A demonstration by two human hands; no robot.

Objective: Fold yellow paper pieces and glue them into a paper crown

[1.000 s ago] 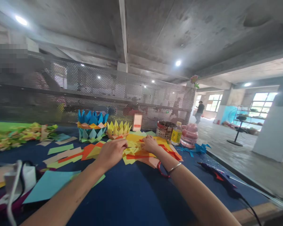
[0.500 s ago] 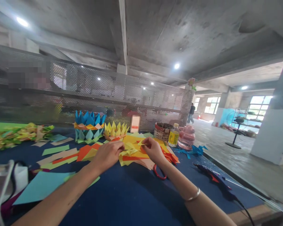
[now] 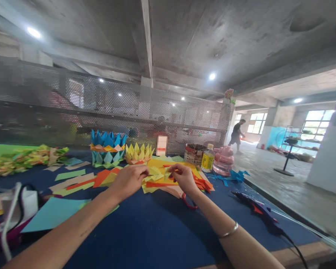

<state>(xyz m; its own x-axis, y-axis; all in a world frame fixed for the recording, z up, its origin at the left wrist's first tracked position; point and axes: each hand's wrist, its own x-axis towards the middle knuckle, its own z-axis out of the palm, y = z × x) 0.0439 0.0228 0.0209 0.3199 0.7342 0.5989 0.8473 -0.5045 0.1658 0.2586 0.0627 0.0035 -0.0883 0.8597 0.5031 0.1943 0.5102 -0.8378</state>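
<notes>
My left hand [image 3: 131,180] has its fingers pinched at the edge of a folded yellow paper piece [image 3: 156,173]. Facing it, my right hand [image 3: 183,179] pinches a small pale yellow paper strip [image 3: 166,173] between thumb and fingers. Under both hands lies a pile of yellow, orange and peach paper sheets [image 3: 168,189]. Red-handled scissors [image 3: 189,201] lie below my right wrist, their blades hidden. Behind my left hand stand a yellow folded-paper ring with pointed tips [image 3: 139,152] and a taller blue and green one [image 3: 108,147].
A bottle with a yellow label [image 3: 207,158], a pink jug [image 3: 223,161] and a woven basket [image 3: 194,153] stand at the back right. A glue gun [image 3: 256,205] with its cord lies right. Light blue paper [image 3: 57,213] and a white charger [image 3: 24,205] are left. A person [image 3: 236,132] walks beyond.
The right hand's pale yellow strip now hangs more upright. Both hands stay in nearly the same place over the pile. The view has shifted slightly, and the distant person has walked into fuller view.
</notes>
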